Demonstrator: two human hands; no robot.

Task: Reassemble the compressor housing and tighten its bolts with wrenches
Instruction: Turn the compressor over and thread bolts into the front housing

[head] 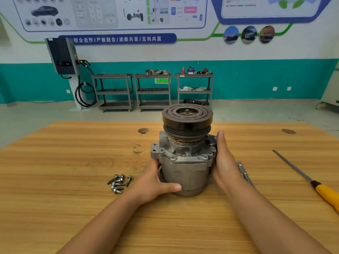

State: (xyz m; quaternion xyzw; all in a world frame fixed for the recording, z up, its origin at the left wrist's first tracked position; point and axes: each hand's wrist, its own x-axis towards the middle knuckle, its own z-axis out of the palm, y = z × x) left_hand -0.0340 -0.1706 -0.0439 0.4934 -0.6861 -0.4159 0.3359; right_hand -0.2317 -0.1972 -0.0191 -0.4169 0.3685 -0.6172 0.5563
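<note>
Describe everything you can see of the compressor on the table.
The compressor stands upright on the wooden table, pulley end up. Its body is dull grey cast metal, grimy, with a smooth cylindrical lower shell and a flanged upper section with mounting ears and bolt holes. On top sits a dark grooved pulley with a slotted clutch face and a small shaft at its centre. The left hand grips the lower shell, thumb across the front; the right hand presses flat against its right side.
</note>
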